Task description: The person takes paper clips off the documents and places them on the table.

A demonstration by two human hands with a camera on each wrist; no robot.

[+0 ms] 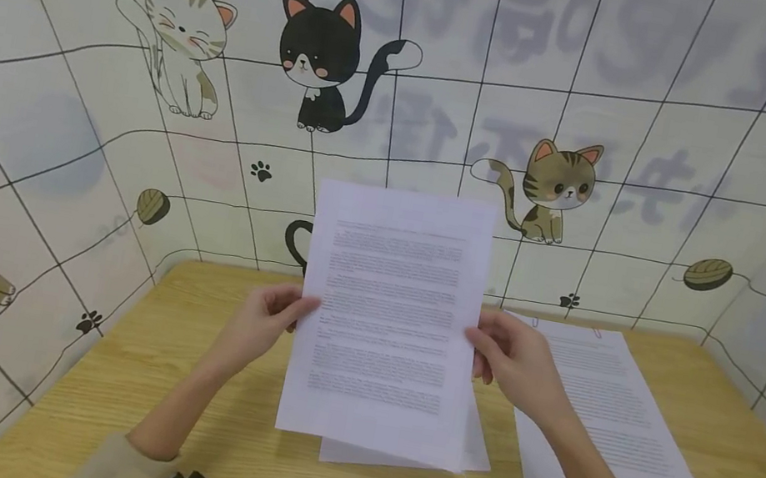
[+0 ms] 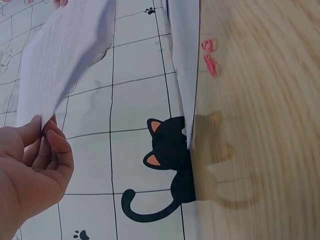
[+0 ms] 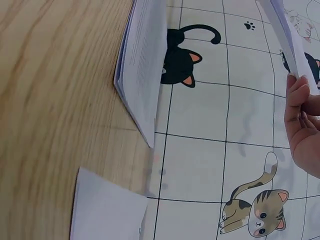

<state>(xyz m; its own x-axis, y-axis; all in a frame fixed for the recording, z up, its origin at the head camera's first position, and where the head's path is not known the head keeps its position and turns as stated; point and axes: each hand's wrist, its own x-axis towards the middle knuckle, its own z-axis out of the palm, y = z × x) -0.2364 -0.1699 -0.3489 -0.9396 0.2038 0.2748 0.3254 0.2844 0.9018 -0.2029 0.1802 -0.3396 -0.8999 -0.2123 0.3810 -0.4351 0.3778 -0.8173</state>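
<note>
A printed sheet of paper (image 1: 387, 316) is held up in front of the wall, its text facing the head camera. My left hand (image 1: 266, 321) pinches its left edge between thumb and fingers. At the opposite edge my right hand (image 1: 515, 361) pinches it the same way. Both wrist views show the held paper (image 2: 62, 55) bending slightly; whether it is one sheet or several I cannot tell. Below it, more sheets (image 1: 479, 450) lie on the table, mostly hidden in the head view; the right wrist view shows them as a stack (image 3: 142, 65).
On the wooden table (image 1: 126, 365), another printed stack (image 1: 614, 422) lies at the right, with two paper clips (image 1: 596, 333) on its top edge. Pinkish-red paper clips (image 2: 211, 65) lie on the table in the left wrist view. A cat-patterned wall (image 1: 438, 138) stands behind.
</note>
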